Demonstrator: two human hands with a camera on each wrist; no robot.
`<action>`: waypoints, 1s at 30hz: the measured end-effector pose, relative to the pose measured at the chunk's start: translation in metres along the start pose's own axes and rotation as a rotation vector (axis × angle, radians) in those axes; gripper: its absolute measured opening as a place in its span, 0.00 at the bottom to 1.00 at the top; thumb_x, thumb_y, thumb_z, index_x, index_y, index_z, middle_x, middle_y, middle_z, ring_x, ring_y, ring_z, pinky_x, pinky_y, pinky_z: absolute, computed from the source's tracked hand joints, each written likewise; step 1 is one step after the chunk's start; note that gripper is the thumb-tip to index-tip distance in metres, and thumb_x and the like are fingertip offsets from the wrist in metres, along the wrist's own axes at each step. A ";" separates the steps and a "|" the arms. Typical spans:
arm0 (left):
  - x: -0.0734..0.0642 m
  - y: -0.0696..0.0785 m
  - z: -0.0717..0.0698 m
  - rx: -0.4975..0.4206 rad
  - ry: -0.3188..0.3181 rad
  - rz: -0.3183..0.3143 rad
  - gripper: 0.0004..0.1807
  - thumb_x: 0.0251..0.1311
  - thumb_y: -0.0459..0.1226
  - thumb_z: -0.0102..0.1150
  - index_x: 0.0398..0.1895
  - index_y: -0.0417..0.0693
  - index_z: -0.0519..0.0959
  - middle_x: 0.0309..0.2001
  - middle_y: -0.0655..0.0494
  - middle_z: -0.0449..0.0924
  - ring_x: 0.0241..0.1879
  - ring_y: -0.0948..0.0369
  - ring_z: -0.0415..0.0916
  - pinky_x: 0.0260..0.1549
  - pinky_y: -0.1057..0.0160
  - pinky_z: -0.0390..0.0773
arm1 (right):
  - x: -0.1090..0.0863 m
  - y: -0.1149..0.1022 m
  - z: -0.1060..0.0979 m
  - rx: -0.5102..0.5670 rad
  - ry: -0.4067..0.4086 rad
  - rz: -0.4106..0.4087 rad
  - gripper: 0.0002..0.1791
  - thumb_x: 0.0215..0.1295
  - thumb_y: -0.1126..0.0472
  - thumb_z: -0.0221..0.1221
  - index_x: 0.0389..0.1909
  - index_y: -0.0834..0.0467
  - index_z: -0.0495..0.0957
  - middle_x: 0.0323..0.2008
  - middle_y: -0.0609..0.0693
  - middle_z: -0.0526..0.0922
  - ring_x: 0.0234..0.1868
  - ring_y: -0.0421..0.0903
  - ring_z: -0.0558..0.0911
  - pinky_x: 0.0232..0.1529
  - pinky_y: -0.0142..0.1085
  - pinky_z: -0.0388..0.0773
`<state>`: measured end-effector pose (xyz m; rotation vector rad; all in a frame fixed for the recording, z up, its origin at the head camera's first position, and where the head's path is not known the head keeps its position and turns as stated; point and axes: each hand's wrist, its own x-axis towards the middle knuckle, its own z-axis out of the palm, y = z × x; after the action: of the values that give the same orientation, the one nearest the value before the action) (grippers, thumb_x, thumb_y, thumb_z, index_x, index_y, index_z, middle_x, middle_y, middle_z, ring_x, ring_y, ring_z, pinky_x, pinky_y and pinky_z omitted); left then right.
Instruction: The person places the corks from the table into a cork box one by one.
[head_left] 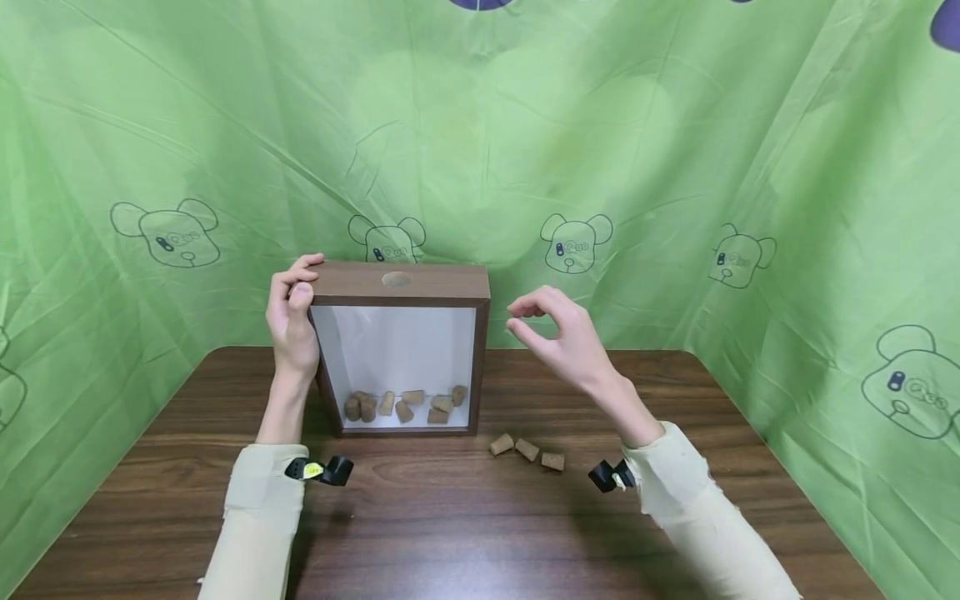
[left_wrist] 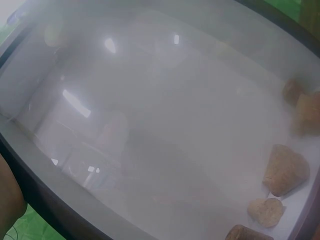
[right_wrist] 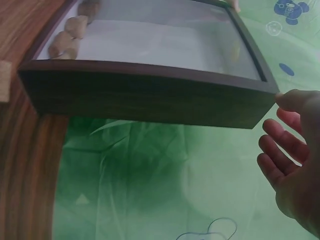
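A brown wooden-framed display box (head_left: pixel 401 283) with a clear front stands upright on the table, a round hole in its top. Several corks (head_left: pixel 404 412) lie along its bottom inside; some of these corks (left_wrist: pixel 286 171) also show through the pane in the left wrist view. My left hand (head_left: pixel 293 321) grips the box's upper left corner, thumb at the front edge and fingers over the top. Just right of the box's upper right corner, my right hand (head_left: pixel 564 337) hovers with loosely bent fingers, thumb and forefinger apart. In the right wrist view this hand (right_wrist: pixel 295 145) holds nothing.
Three loose corks (head_left: pixel 527 450) lie on the dark wood-grain table (head_left: pixel 420 517), in front of the box's right corner. A green cloth (head_left: pixel 480 150) printed with bear heads hangs behind the table and along both sides.
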<state>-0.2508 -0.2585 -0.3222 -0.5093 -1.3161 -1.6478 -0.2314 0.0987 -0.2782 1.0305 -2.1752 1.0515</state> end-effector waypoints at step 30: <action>0.001 0.003 0.001 0.010 -0.011 0.016 0.12 0.66 0.39 0.50 0.41 0.39 0.77 0.54 0.40 0.80 0.62 0.49 0.72 0.67 0.59 0.60 | -0.075 0.054 0.009 -0.067 -0.430 0.091 0.11 0.65 0.55 0.64 0.47 0.49 0.81 0.41 0.41 0.83 0.45 0.38 0.80 0.49 0.40 0.79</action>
<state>-0.2489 -0.2580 -0.3201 -0.5228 -1.3247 -1.6267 -0.2322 0.1443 -0.3594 1.2258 -2.5991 0.8460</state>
